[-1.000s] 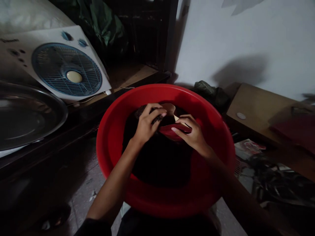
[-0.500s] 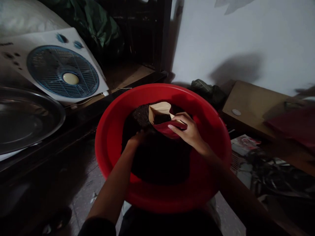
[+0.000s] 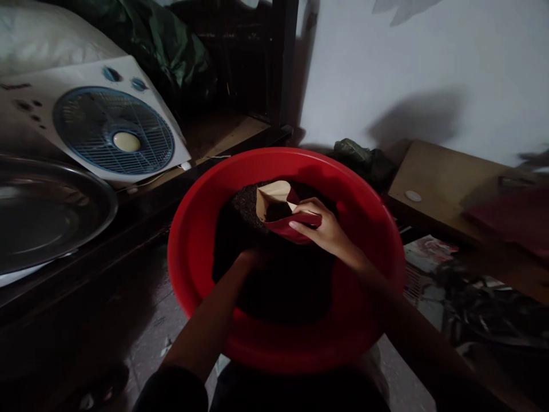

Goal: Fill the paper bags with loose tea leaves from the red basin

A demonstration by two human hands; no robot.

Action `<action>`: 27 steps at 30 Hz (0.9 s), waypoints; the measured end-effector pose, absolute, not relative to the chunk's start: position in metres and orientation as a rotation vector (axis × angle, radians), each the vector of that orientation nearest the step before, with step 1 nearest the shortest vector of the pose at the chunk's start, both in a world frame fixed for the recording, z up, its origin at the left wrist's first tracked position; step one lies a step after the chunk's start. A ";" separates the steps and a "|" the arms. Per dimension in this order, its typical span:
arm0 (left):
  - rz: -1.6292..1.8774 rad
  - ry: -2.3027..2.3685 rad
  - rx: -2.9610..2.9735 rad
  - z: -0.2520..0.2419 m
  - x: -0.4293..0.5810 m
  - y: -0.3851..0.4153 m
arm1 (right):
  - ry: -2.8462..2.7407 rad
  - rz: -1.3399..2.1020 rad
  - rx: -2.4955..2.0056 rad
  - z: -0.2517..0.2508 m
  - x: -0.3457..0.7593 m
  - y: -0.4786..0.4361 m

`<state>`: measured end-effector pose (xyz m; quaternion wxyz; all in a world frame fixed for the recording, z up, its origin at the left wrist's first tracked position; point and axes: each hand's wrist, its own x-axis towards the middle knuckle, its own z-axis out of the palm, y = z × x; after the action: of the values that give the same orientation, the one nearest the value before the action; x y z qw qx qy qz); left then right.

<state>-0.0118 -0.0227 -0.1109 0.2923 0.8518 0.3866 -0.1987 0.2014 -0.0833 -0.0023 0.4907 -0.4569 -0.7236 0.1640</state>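
Note:
A large red basin (image 3: 283, 357) holds dark, soil-like material (image 3: 283, 292). Over its far part, my right hand (image 3: 319, 226) grips the right side of a dark red paper bag (image 3: 283, 226), thumb on the near face. The bag's mouth gapes, showing a tan lining and some dark material inside. My left hand (image 3: 255, 258) is down in the shadowed middle of the basin, just below the bag; its fingers are lost in darkness and blur, so what it holds, if anything, is hidden.
At the left a box fan (image 3: 126, 142) leans on a ledge beside a metal basin (image 3: 55, 217). A tan board (image 3: 446, 183) with a small white disc lies at the right, near a white wall (image 3: 420, 68). Cluttered items sit below the board.
My left hand has moved right and a little down in the dark material. My right hand and the bag have shifted slightly left and down.

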 end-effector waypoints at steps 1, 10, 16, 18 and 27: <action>-0.497 1.038 2.268 -0.104 -0.012 -0.019 | -1.757 0.400 -1.109 -0.002 0.202 -0.084; 0.510 1.212 2.399 -0.016 -0.028 0.023 | -1.829 0.486 -1.126 0.003 0.206 -0.087; 1.332 0.898 2.336 0.039 -0.018 -0.003 | -1.925 0.213 -1.106 0.001 0.212 -0.092; 1.192 0.711 2.428 0.048 -0.006 -0.015 | -1.938 0.129 -1.104 -0.001 0.212 -0.094; 1.487 0.950 2.141 0.024 -0.018 0.002 | -1.848 0.106 -1.180 -0.001 0.211 -0.093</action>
<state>-0.0177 0.0025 0.0238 0.1828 0.7586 0.3366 0.5270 0.2106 -0.0928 -0.0011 0.4558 -0.4787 -0.7492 0.0431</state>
